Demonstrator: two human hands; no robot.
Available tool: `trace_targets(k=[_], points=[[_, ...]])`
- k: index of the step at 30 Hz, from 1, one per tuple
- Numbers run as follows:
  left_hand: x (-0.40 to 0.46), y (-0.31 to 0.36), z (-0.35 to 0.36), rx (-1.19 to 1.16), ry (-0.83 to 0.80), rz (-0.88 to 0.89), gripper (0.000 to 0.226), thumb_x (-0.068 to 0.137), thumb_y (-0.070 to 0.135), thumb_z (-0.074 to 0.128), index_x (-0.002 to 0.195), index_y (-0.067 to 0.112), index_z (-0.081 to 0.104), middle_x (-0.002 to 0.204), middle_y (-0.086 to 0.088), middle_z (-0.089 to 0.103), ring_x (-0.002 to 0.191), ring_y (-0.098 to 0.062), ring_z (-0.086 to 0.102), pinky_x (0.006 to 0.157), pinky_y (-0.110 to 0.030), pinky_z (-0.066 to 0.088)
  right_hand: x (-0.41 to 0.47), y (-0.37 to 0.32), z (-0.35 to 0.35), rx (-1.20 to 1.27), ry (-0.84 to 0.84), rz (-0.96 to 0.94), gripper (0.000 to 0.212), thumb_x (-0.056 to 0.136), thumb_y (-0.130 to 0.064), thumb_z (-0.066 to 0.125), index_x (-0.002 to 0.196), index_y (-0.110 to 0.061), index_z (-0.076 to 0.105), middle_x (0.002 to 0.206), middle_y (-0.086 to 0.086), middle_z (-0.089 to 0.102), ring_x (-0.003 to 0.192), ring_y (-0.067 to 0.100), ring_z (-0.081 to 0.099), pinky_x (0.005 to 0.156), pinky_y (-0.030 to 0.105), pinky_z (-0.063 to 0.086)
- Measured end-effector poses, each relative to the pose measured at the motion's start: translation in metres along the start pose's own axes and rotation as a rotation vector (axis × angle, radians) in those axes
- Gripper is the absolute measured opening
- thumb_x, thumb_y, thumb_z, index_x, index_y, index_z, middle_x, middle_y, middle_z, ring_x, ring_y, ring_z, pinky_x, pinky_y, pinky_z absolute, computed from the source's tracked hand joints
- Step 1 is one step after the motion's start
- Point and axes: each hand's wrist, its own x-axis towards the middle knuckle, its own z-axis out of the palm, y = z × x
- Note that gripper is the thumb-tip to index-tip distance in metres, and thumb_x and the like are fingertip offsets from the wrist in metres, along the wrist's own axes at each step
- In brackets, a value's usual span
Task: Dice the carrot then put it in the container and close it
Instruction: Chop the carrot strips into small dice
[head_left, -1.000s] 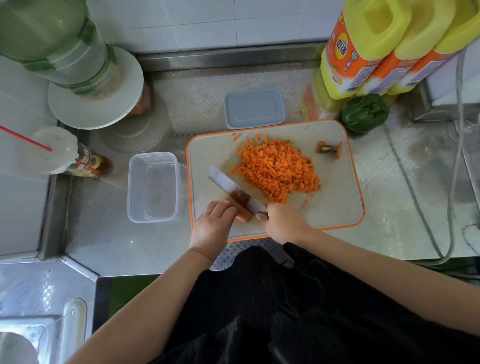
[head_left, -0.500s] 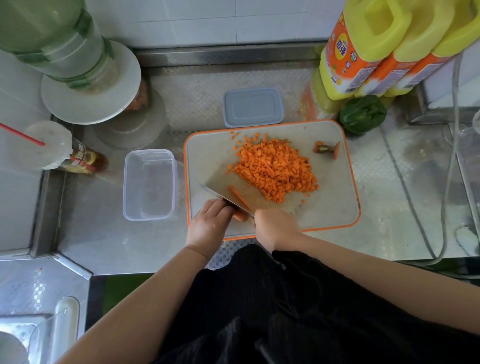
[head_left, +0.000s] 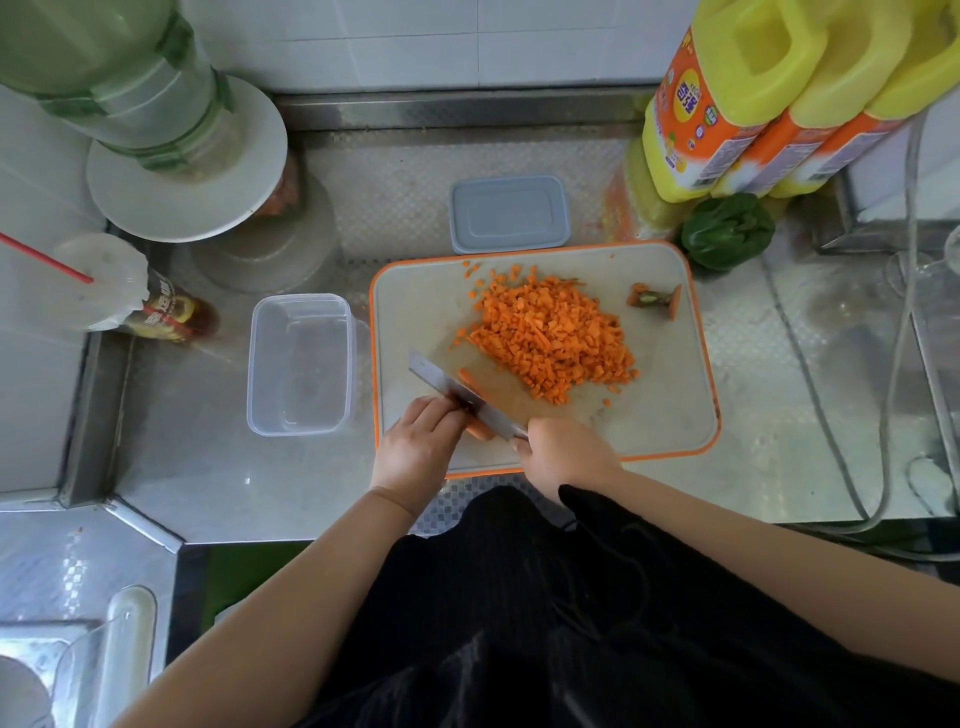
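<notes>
A heap of diced carrot (head_left: 553, 340) lies in the middle of the orange-rimmed cutting board (head_left: 670, 410). My left hand (head_left: 418, 449) holds down the remaining carrot piece (head_left: 480, 428) at the board's near edge, fingers curled on it. My right hand (head_left: 563, 454) grips the handle of a knife (head_left: 460, 392), whose blade lies across that piece, pointing up-left. A thin carrot strip (head_left: 470, 380) lies just beyond the blade. The clear container (head_left: 298, 364) stands left of the board. Its grey lid (head_left: 509, 214) lies behind the board.
The carrot top (head_left: 655, 300) rests at the board's far right. A green pepper (head_left: 727, 232) and yellow bottles (head_left: 769, 98) stand at the back right. A lidded cup with a red straw (head_left: 98, 283) and a large green bottle (head_left: 119, 78) are at the left. Cables run along the right.
The knife blade went down through the carrot piece and is now raised again, tilted flatter. A thin strip has come off beyond the blade. Both hands stay in place.
</notes>
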Motion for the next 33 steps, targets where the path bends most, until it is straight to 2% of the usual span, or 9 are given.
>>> trace_targets(k=[3,6,9,17,21,24,27,30,33], points=[[-0.001,0.001,0.002,0.002,-0.001,-0.027,0.014,0.085,0.001,0.065,0.095,0.008,0.071,0.100,-0.004,0.067,0.094,-0.026,0.061,0.075,-0.038,0.057,-0.003,-0.001,-0.001,-0.050,0.023,-0.044,0.017,0.099,-0.024,0.043,0.090,-0.012,0.051,0.081,0.006,0.058,0.077,0.025,0.059,0.064,0.036,0.048],[0.000,0.000,0.002,-0.009,0.007,-0.025,0.015,0.083,0.000,0.068,0.094,0.009,0.071,0.099,-0.004,0.067,0.093,-0.026,0.061,0.074,-0.037,0.057,-0.001,-0.004,-0.004,-0.100,0.013,-0.077,0.013,0.097,-0.014,0.045,0.091,-0.008,0.055,0.071,0.003,0.050,0.069,0.024,0.055,0.054,0.031,0.040],[0.000,-0.002,0.004,-0.020,0.005,-0.032,0.017,0.082,-0.001,0.070,0.095,0.010,0.072,0.099,-0.004,0.068,0.094,-0.026,0.062,0.076,-0.037,0.057,0.002,-0.010,-0.004,-0.122,0.012,-0.070,0.012,0.095,-0.009,0.044,0.085,-0.010,0.051,0.069,0.002,0.049,0.066,0.023,0.054,0.048,0.028,0.034],[-0.001,0.002,0.001,-0.034,0.033,-0.006,0.018,0.087,0.001,0.063,0.098,0.016,0.065,0.100,-0.003,0.065,0.092,-0.027,0.061,0.077,-0.036,0.056,0.017,-0.009,-0.006,0.075,0.015,-0.012,0.036,0.101,-0.035,0.044,0.070,-0.015,0.043,0.064,0.000,0.045,0.068,0.025,0.052,0.052,0.030,0.033],[-0.003,-0.001,0.005,-0.015,0.016,-0.041,0.017,0.083,0.000,0.068,0.096,0.010,0.067,0.099,-0.004,0.065,0.091,-0.026,0.058,0.067,-0.040,0.057,0.003,-0.005,-0.004,-0.014,0.006,-0.015,0.030,0.102,-0.037,0.039,0.083,-0.014,0.044,0.071,0.001,0.047,0.072,0.024,0.053,0.060,0.033,0.040],[-0.004,-0.002,0.006,-0.001,0.009,-0.045,0.015,0.083,0.001,0.069,0.096,0.008,0.069,0.099,-0.005,0.066,0.090,-0.026,0.058,0.066,-0.040,0.057,-0.007,-0.002,-0.004,-0.073,0.003,-0.055,0.023,0.102,-0.031,0.038,0.088,-0.014,0.046,0.074,0.001,0.048,0.076,0.025,0.055,0.062,0.034,0.043],[-0.004,-0.001,0.006,-0.013,0.015,-0.047,0.013,0.084,0.004,0.067,0.096,0.009,0.069,0.099,-0.005,0.066,0.091,-0.025,0.058,0.066,-0.040,0.058,-0.006,-0.006,-0.006,-0.097,0.004,-0.062,0.013,0.098,-0.017,0.043,0.091,-0.009,0.051,0.071,0.001,0.047,0.067,0.021,0.051,0.051,0.029,0.036],[-0.003,0.000,0.006,-0.024,0.030,-0.060,0.010,0.086,0.006,0.066,0.095,0.008,0.071,0.097,-0.005,0.067,0.091,-0.025,0.060,0.067,-0.039,0.058,-0.003,-0.016,-0.005,-0.130,0.012,-0.031,0.011,0.093,-0.006,0.045,0.084,-0.010,0.050,0.069,0.003,0.050,0.060,0.019,0.048,0.046,0.027,0.032],[-0.004,0.000,0.006,-0.030,0.023,-0.065,0.009,0.087,0.007,0.067,0.095,0.008,0.071,0.097,-0.006,0.067,0.090,-0.026,0.062,0.066,-0.040,0.057,0.002,-0.021,0.003,-0.104,0.023,-0.030,0.011,0.094,-0.008,0.046,0.089,-0.009,0.055,0.066,0.001,0.048,0.061,0.021,0.051,0.045,0.027,0.032]])
